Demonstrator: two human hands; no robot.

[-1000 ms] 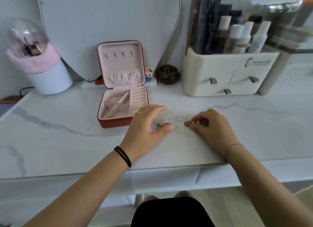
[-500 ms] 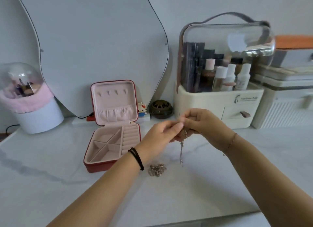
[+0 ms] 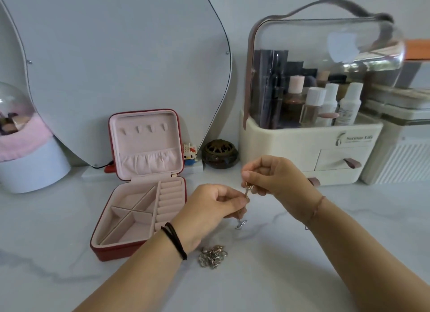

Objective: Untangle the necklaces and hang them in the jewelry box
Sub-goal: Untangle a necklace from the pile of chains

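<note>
A red jewelry box (image 3: 139,248) with pink lining stands open on the marble table, its lid upright with several small hooks (image 3: 144,128) and nothing hanging on them. Above the table, right of the box, my right hand (image 3: 277,179) pinches the top of a thin necklace (image 3: 246,191). My left hand (image 3: 209,209) pinches the same chain lower down. Its pendant end (image 3: 240,224) dangles below my fingers. A second necklace (image 3: 212,257) lies bunched in a tangle on the table under my left wrist.
A curved mirror (image 3: 116,55) leans on the wall behind the box. A cream cosmetics organizer (image 3: 309,148) with bottles stands at the right. A small dark brown jar (image 3: 220,153) and a toy figure (image 3: 190,153) sit between them. At far left is a pink-trimmed brush holder (image 3: 25,153).
Both hands lifted one necklace off the table and hold it in the air; the other tangle stayed on the table. My left hand has moved lower down the chain.
</note>
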